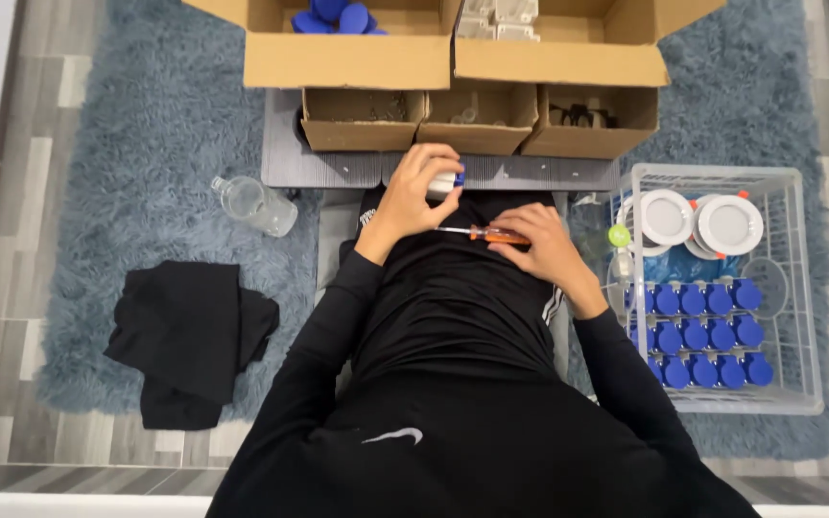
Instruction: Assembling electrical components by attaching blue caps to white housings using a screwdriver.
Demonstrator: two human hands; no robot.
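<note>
Cardboard boxes stand ahead of me: two large open ones (pixel 357 59) at the back, three small brown trays (pixel 477 120) in a row before them, and a clear plastic crate (pixel 798 288) of blue-capped pieces and white round discs on my right. My left hand (pixel 414 197) is curled tight around a small white and blue part (pixel 448 180). My right hand (pixel 539 251) pinches an orange-handled screwdriver (pixel 486 233), its tip pointing at that part.

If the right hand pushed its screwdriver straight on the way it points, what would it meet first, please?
Probably the white and blue part in the left hand; the screwdriver in the right hand points there, though depth is unclear.
</note>
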